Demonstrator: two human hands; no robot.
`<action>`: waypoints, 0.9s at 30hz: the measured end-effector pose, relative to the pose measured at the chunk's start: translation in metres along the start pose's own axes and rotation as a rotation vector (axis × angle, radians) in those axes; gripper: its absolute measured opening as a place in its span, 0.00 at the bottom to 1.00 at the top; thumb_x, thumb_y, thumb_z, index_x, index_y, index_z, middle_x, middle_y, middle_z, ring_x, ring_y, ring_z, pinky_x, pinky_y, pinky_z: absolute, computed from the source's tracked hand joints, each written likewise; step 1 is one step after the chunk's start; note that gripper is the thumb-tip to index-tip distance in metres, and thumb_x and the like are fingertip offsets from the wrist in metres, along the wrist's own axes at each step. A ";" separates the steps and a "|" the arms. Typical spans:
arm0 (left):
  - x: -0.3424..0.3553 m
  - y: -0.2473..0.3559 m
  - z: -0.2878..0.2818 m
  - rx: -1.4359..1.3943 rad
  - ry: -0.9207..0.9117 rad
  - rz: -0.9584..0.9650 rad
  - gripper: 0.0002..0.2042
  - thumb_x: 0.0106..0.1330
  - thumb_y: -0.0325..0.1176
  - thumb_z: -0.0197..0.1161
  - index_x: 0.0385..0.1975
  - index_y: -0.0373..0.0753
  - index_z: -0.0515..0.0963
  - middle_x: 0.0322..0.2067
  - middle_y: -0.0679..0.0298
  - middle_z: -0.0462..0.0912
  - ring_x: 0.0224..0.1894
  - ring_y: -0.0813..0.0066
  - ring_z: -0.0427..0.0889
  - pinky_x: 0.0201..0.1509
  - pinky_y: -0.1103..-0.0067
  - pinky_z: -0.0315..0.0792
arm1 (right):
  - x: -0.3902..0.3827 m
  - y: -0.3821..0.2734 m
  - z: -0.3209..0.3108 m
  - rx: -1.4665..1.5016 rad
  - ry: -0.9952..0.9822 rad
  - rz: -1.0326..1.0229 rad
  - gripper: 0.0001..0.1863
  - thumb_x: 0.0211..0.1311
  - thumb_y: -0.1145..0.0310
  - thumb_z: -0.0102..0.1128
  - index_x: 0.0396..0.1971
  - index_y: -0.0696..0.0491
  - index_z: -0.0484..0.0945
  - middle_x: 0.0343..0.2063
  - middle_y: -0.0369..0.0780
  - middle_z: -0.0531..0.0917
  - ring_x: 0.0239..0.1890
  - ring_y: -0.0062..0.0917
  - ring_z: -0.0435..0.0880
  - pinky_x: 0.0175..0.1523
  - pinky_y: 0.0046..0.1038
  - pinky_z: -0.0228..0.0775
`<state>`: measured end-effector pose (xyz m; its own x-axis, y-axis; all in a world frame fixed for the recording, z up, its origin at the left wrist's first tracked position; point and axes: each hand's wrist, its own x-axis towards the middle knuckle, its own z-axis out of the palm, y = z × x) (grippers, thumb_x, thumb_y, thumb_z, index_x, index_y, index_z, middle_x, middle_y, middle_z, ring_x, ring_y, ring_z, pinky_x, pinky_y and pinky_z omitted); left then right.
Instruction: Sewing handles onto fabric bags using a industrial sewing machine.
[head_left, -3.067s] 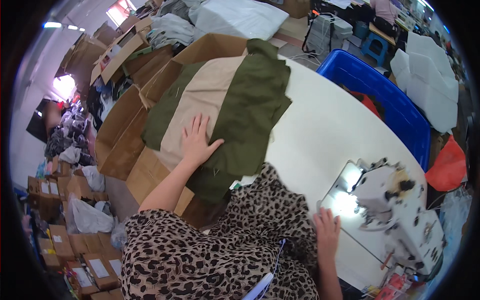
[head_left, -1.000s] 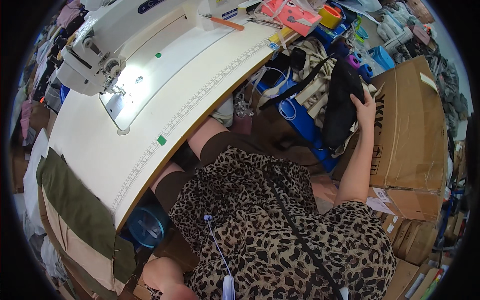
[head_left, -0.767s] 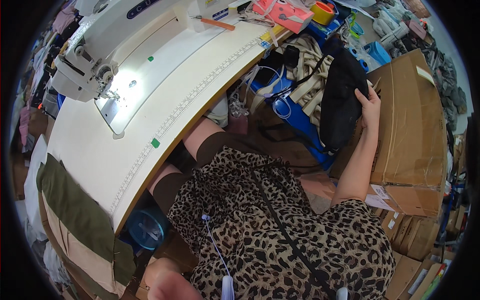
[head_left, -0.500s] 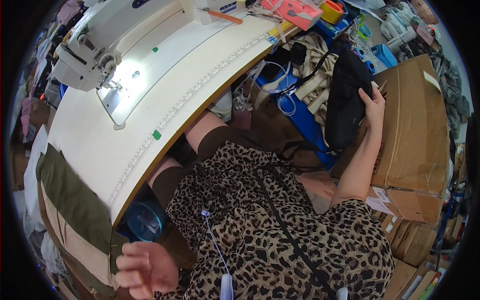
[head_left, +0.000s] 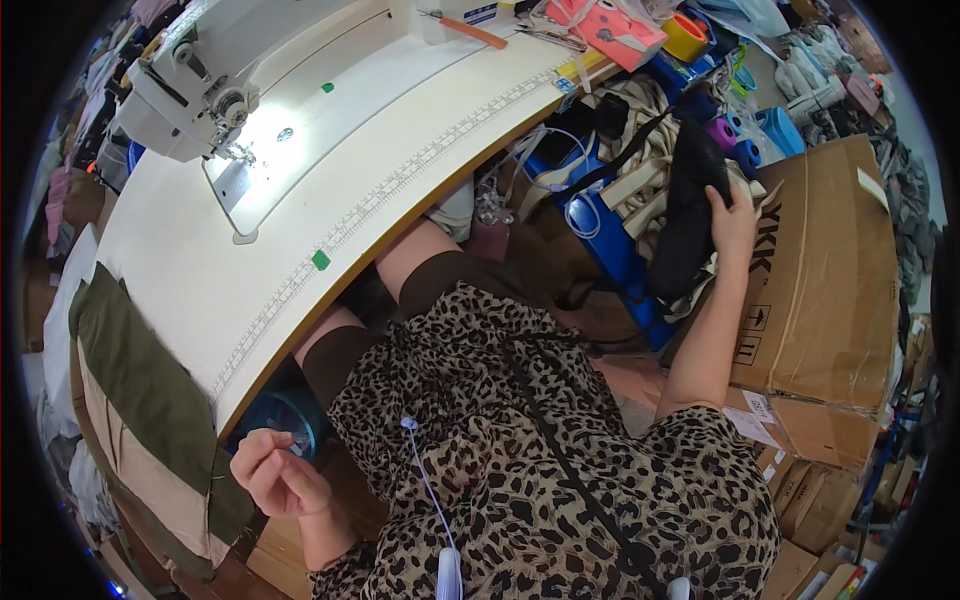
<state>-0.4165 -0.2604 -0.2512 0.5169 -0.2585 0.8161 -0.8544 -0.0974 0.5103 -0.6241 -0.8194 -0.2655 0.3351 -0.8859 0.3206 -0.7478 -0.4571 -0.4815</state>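
My right hand [head_left: 733, 212] reaches out to the right and grips the edge of a black cloth piece [head_left: 690, 205], perhaps a bag. This piece lies over a heap of cream fabric strips [head_left: 630, 205] in a blue bin [head_left: 598, 250]. At the lower left, my left hand [head_left: 280, 475] is raised in front of a round blue basket [head_left: 300, 410], its fingers curled together. Whether anything small is between those fingertips is hidden. Beside it, an olive and beige garment piece [head_left: 150, 400] hangs at the table's left end.
A white sewing machine [head_left: 200, 100] with its lamp lit stands on the curved-looking white table [head_left: 310, 220]. Scissors [head_left: 550, 38] and an orange-handled tool [head_left: 470, 30] lie at the back. Large cardboard boxes [head_left: 820, 300] stand at my right; purple and blue thread spools [head_left: 735, 140] are behind the bin.
My right hand has shifted slightly left and down along the black cloth, which now lies lower and more folded. My left hand has risen and turned, fingers drawn together. The view has tilted a little.
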 end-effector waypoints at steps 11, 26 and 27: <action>-0.018 -0.021 -0.014 0.095 0.070 -0.178 0.07 0.68 0.23 0.51 0.40 0.30 0.75 0.44 0.51 0.75 0.34 0.71 0.75 0.41 0.80 0.73 | 0.010 0.002 -0.001 0.213 -0.109 0.153 0.21 0.60 0.57 0.62 0.49 0.55 0.79 0.38 0.48 0.85 0.42 0.41 0.83 0.47 0.34 0.72; -0.015 -0.022 0.031 0.038 -0.069 -0.256 0.06 0.70 0.22 0.52 0.41 0.30 0.75 0.44 0.52 0.75 0.36 0.74 0.78 0.44 0.81 0.75 | 0.014 -0.052 0.064 -0.321 -0.136 0.110 0.40 0.51 0.38 0.61 0.62 0.44 0.70 0.54 0.48 0.71 0.58 0.43 0.71 0.58 0.41 0.68; -0.017 -0.022 0.029 0.045 -0.065 -0.255 0.06 0.70 0.22 0.52 0.41 0.30 0.75 0.44 0.52 0.75 0.36 0.74 0.78 0.44 0.81 0.75 | 0.012 -0.055 0.068 -0.341 -0.160 0.115 0.44 0.49 0.34 0.61 0.65 0.43 0.67 0.56 0.48 0.69 0.59 0.44 0.70 0.60 0.43 0.67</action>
<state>-0.4078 -0.2819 -0.2848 0.7126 -0.2814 0.6427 -0.6992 -0.2092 0.6836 -0.5397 -0.8099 -0.2909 0.3035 -0.9431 0.1359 -0.9241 -0.3261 -0.1992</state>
